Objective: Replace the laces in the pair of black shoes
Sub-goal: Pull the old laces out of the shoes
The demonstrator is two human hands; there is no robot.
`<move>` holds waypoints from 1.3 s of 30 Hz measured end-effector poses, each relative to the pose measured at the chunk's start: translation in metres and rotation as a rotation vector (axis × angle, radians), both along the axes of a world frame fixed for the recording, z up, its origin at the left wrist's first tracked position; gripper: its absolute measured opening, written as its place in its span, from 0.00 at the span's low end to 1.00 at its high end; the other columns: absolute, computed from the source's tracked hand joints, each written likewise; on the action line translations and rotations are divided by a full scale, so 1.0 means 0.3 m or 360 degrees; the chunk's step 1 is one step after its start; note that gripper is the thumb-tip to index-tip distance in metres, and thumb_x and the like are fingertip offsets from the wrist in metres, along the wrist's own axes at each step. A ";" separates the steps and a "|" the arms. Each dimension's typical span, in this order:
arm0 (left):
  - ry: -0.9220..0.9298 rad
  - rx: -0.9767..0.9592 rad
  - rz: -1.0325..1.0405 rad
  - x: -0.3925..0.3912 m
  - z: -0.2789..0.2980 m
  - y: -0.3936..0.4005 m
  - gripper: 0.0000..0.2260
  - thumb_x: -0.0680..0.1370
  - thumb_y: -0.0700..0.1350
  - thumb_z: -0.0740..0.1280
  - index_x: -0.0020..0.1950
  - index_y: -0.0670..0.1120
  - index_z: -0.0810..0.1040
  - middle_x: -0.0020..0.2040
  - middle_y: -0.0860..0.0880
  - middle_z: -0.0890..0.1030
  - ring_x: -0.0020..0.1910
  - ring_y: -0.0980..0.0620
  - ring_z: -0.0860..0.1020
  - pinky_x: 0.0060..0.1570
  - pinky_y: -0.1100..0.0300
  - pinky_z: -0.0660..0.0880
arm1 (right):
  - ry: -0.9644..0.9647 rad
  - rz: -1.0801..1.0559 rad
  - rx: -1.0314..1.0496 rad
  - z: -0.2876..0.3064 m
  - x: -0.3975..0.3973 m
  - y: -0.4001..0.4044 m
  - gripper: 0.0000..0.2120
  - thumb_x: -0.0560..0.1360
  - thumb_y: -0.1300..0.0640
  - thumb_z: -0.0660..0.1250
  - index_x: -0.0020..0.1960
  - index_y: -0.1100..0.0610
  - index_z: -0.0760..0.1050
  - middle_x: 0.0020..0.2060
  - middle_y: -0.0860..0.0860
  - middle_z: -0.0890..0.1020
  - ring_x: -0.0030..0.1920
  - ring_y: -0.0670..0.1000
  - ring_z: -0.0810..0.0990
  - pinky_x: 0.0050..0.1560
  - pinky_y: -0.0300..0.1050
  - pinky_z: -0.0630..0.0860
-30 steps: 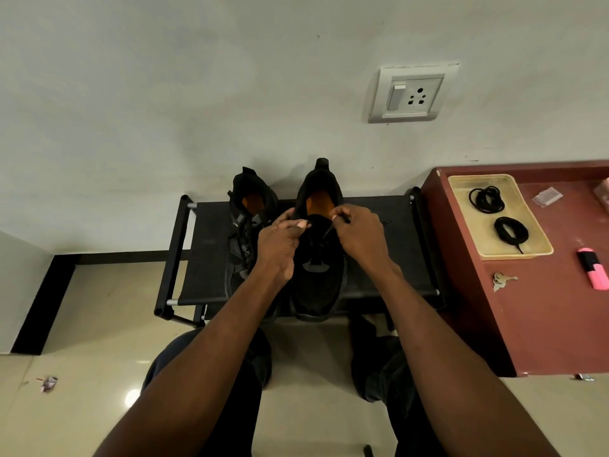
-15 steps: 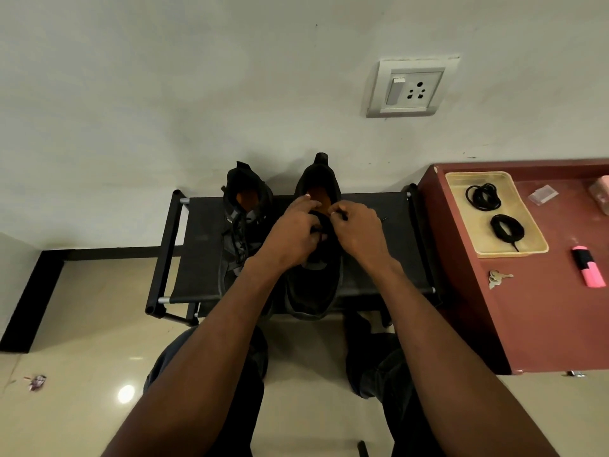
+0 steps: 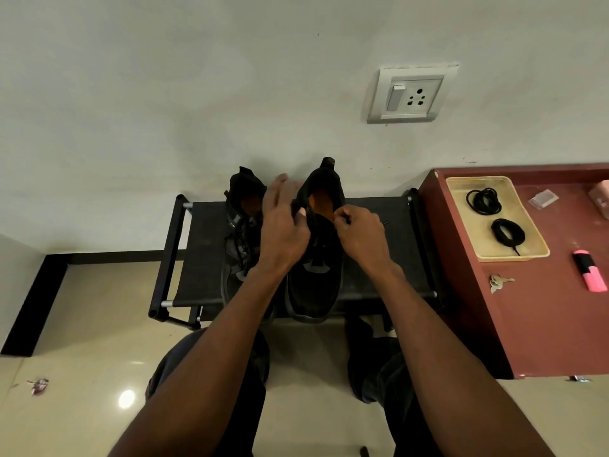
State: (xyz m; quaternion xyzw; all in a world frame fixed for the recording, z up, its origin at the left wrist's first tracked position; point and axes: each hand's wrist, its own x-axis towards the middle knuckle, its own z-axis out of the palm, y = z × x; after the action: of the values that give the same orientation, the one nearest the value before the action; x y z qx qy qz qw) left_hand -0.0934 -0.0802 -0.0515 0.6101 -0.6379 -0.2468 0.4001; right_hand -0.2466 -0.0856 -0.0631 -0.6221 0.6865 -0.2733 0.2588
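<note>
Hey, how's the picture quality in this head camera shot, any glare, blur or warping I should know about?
Head view: a bright glare spot on the glossy floor at lower left; the left hand has motion-blurred fingertips, while the right hand looks sharper; wide-angle warping tilts the wall socket and splays the red table; the black shoes lose detail in dim light.

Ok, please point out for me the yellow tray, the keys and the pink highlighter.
yellow tray (image 3: 463,206): head view, bare floor near its left wall.
keys (image 3: 498,282): head view, middle of the bunch.
pink highlighter (image 3: 591,277): head view, middle of its body.
</note>
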 end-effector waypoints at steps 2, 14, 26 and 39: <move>-0.0496 -0.0138 -0.0358 0.000 -0.036 -0.015 0.16 0.78 0.37 0.66 0.66 0.44 0.77 0.80 0.44 0.57 0.79 0.44 0.49 0.77 0.61 0.47 | 0.0021 0.0015 0.0002 0.003 0.002 -0.004 0.10 0.78 0.57 0.62 0.51 0.57 0.81 0.41 0.53 0.83 0.40 0.54 0.80 0.42 0.53 0.79; 0.0556 0.0005 0.0000 0.010 -0.020 -0.052 0.07 0.82 0.37 0.63 0.51 0.46 0.79 0.62 0.42 0.80 0.58 0.48 0.80 0.55 0.66 0.75 | 0.0035 0.0024 -0.0010 -0.002 0.007 -0.006 0.10 0.79 0.57 0.61 0.50 0.57 0.81 0.39 0.53 0.83 0.38 0.55 0.80 0.40 0.52 0.78; -0.0395 -0.0370 -0.0218 -0.008 -0.030 -0.054 0.17 0.76 0.39 0.64 0.63 0.45 0.80 0.79 0.44 0.60 0.79 0.41 0.52 0.77 0.45 0.53 | 0.0100 0.0038 0.0001 0.001 0.007 -0.004 0.10 0.78 0.56 0.60 0.49 0.57 0.79 0.39 0.54 0.82 0.40 0.57 0.80 0.41 0.53 0.77; -0.0647 0.0332 -0.0814 0.027 -0.032 -0.077 0.06 0.80 0.43 0.68 0.50 0.40 0.80 0.75 0.46 0.65 0.77 0.48 0.58 0.72 0.58 0.60 | 0.0099 0.0049 -0.0027 -0.008 0.018 -0.003 0.09 0.78 0.56 0.61 0.49 0.55 0.80 0.40 0.53 0.83 0.40 0.56 0.80 0.41 0.51 0.76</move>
State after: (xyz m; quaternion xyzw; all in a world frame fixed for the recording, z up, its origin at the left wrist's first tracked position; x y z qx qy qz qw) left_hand -0.0853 -0.1034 -0.0611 0.5048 -0.8082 -0.2763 0.1253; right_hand -0.2414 -0.0867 -0.0653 -0.6429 0.6822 -0.2557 0.2363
